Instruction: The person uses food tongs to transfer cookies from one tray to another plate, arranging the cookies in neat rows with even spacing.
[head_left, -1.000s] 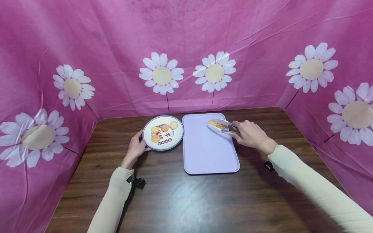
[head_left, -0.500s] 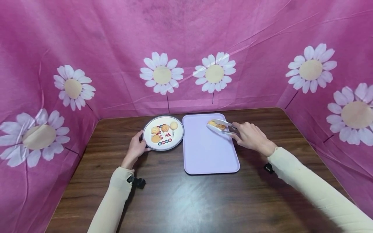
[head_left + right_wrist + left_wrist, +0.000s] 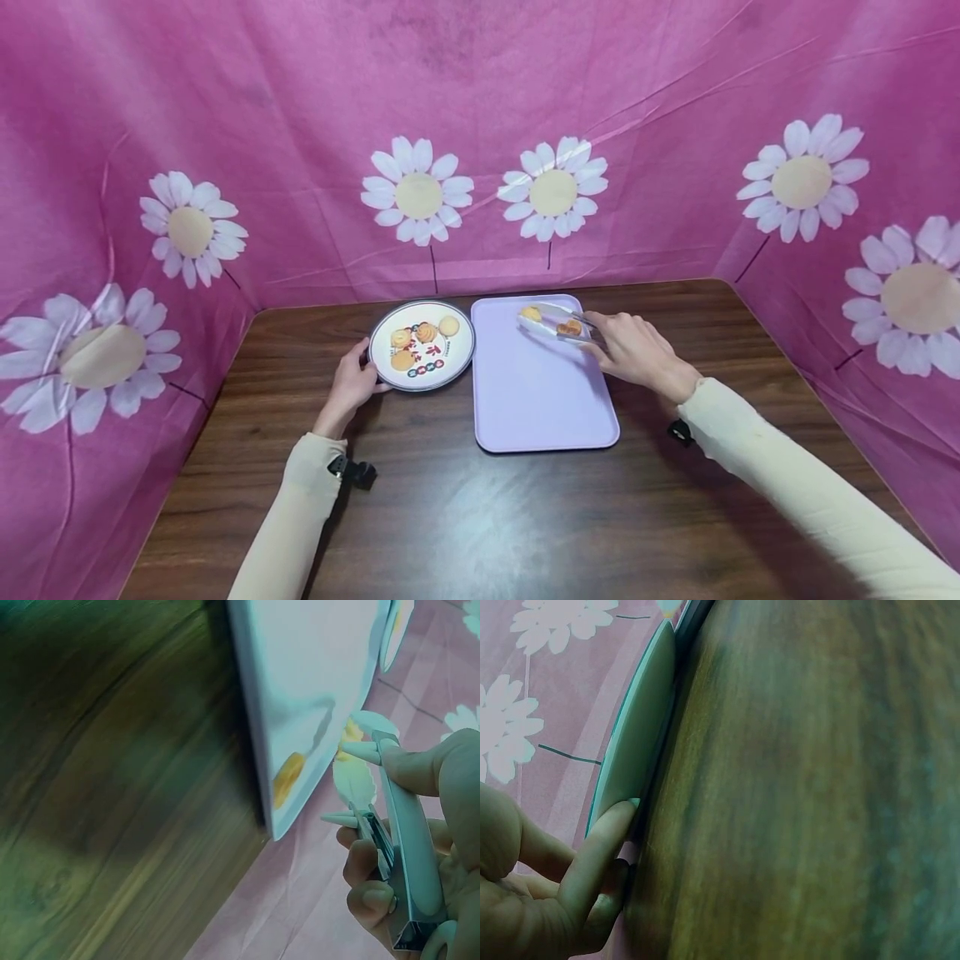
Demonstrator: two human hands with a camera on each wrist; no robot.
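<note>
My left hand [image 3: 354, 379] grips the left rim of a round white plate [image 3: 457, 354] with a dark edge; several cookies lie on it. In the left wrist view the fingers [image 3: 600, 847] are at the plate's side [image 3: 637, 727]. My right hand [image 3: 637, 348] holds metal tongs [image 3: 553, 310] over the upper right of a lilac tray [image 3: 536, 400]. A yellow cookie [image 3: 531, 313] sits at the tips of the tongs. A browner cookie [image 3: 570, 327] lies on the tray, partly overlapped by the tongs; the right wrist view shows that cookie [image 3: 288, 780] near the tray's edge.
Plate and tray stand side by side, nearly touching, near the back of a brown wooden table [image 3: 420, 517]. A pink cloth [image 3: 480, 83] printed with white daisies hangs behind and at both sides.
The tongs and the yellow cookie at their tips have moved slightly left, apart from the browner cookie, which stays on the tray. My left hand and the plate have stayed put.
</note>
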